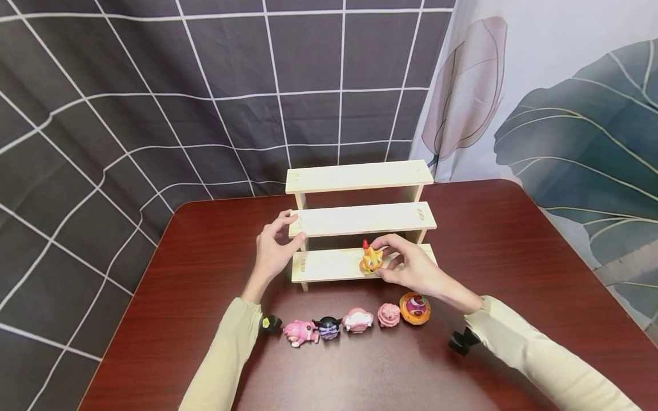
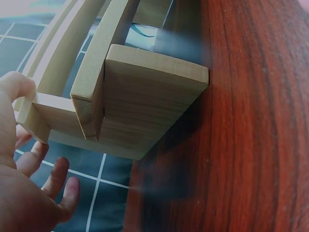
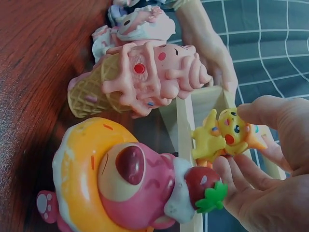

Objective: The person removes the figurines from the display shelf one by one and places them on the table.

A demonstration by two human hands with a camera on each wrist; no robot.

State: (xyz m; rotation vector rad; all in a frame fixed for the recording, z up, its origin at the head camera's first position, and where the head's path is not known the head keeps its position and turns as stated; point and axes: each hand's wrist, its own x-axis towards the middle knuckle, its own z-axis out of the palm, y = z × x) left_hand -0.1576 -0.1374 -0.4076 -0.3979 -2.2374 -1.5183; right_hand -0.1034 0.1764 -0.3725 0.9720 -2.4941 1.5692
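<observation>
A pale wooden three-step display shelf (image 1: 360,220) stands on the table. My left hand (image 1: 273,248) grips the left end of its middle board, thumb at the front edge and a finger over the top; in the left wrist view the other fingers (image 2: 58,176) spread loosely beside the wood. On the lowest board, right of centre, a yellow and orange cartoon figurine (image 1: 371,261) with a red tip stands upright. My right hand (image 1: 413,267) pinches it from the right. Its smiling yellow face and raised arm show in the right wrist view, where the figurine (image 3: 210,140) meets thumb and fingers.
A row of figurines lines the table in front of the shelf: a pink one (image 1: 300,332), a black and purple one (image 1: 329,328), a pink and white one (image 1: 358,320), an ice-cream cone (image 1: 388,314) and a bear in a doughnut ring (image 1: 414,308). A grid-patterned curtain (image 1: 216,103) hangs behind.
</observation>
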